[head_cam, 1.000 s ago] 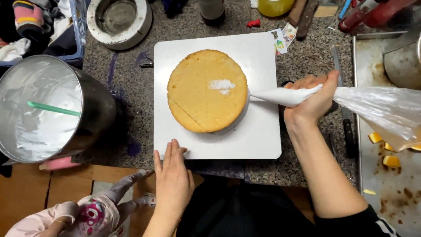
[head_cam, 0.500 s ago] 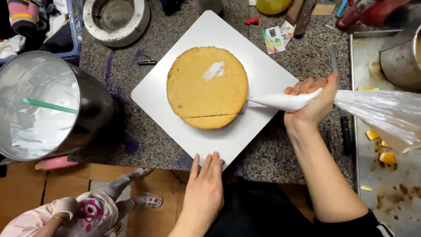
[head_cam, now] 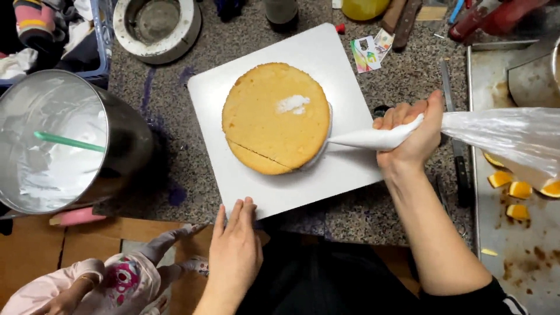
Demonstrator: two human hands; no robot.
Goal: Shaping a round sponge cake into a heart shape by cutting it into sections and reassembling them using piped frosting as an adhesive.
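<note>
A round golden cake layer (head_cam: 274, 116) with a small white dab on top lies on a square white board (head_cam: 350, 169), which sits turned at an angle on the speckled counter. My right hand (head_cam: 411, 134) squeezes a clear piping bag (head_cam: 496, 137) of white cream. Its tip (head_cam: 335, 140) touches the cake's right edge, where a white line of cream runs along the side. My left hand (head_cam: 236, 248) lies flat, fingertips on the board's near corner.
A large steel bowl (head_cam: 125, 131) with cream residue and a green spatula (head_cam: 67, 142) stands at left. A metal tray (head_cam: 507, 233) with orange pieces is at right. A round mould (head_cam: 157, 23), cards and tools lie at the back. A small child (head_cam: 111, 280) is at lower left.
The board and cake have turned clockwise under my left hand. A line of cream has grown along the cake's right side while my right hand stayed put.
</note>
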